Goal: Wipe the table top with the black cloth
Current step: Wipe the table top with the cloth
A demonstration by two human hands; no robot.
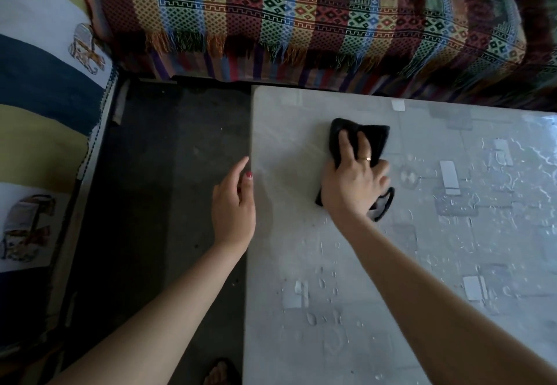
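Note:
A black cloth lies crumpled on the grey patterned table top, near its far left corner. My right hand presses down on the cloth with fingers spread over it and a ring on one finger. Part of the cloth sticks out beyond the fingertips and another part below the palm. My left hand hovers at the table's left edge with relaxed, nearly straight fingers and holds nothing. Water drops and streaks shine on the right and near parts of the table.
A sofa under a colourful fringed woven throw runs along the table's far side. A striped blue, white and yellow cover lies at the left. Dark floor fills the gap left of the table, with a sandalled foot at the bottom.

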